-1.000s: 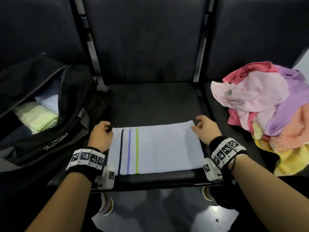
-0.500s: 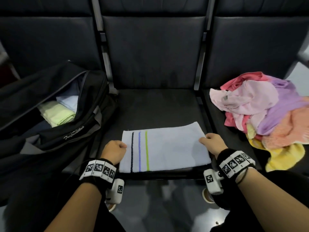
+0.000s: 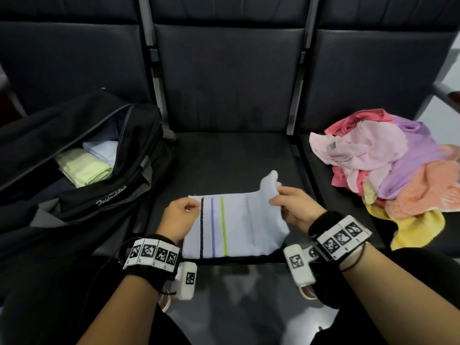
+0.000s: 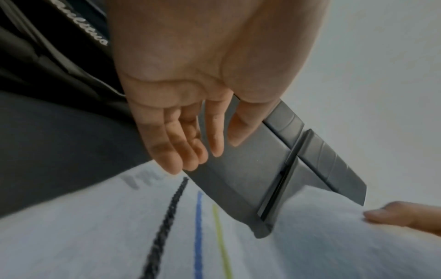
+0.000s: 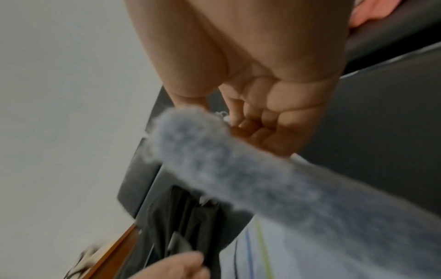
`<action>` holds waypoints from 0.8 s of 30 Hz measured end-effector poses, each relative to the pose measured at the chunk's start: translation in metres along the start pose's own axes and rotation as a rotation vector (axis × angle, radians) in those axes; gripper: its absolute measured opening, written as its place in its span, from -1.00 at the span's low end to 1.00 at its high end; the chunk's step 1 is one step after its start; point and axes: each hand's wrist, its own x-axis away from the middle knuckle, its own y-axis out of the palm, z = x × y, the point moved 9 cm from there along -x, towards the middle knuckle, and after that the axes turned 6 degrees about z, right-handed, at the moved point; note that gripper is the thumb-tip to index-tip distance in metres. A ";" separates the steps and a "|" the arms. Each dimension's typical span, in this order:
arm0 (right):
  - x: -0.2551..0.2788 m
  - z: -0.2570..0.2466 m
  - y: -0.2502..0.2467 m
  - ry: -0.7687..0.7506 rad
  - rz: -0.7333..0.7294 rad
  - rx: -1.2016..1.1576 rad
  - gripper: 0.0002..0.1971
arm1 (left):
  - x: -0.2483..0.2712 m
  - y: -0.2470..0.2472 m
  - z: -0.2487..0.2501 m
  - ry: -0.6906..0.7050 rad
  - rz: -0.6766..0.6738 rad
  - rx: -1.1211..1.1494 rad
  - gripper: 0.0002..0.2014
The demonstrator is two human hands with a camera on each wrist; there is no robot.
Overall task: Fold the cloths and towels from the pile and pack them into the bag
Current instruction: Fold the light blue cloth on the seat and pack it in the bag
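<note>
Dark seat [image 3: 224, 158], right hand [image 3: 296, 210] pinching towel [image 3: 236, 227]

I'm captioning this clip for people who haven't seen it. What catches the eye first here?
The pale blue striped towel on the middle seat stands out, its right corner pinched and lifted by the right hand while the left hand rests at its striped edge. To the right lies a pile of coloured cloths; to the left, an open black bag holds folded towels.
</note>
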 end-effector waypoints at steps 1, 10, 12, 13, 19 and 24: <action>0.002 -0.006 0.017 -0.022 -0.009 0.017 -0.82 | 0.001 0.003 -0.001 -0.048 -0.026 0.106 -0.85; 0.019 0.011 0.132 -0.040 -0.239 0.153 -0.62 | 0.019 0.021 -0.029 -0.424 -0.179 0.368 -0.86; 0.017 0.021 0.120 -0.053 -0.217 0.179 -0.64 | 0.018 0.020 -0.033 -0.415 -0.122 0.307 -0.82; 0.017 0.025 0.114 -0.062 -0.218 0.170 -0.67 | 0.016 0.019 -0.034 -0.398 -0.096 0.277 -0.73; 0.013 0.035 0.079 -0.123 -0.185 0.117 -0.73 | 0.015 0.026 -0.015 -0.128 -0.080 0.105 -0.47; 0.018 0.030 0.079 -0.225 -0.209 0.168 -0.71 | 0.007 0.011 -0.003 -0.002 0.026 0.098 -0.55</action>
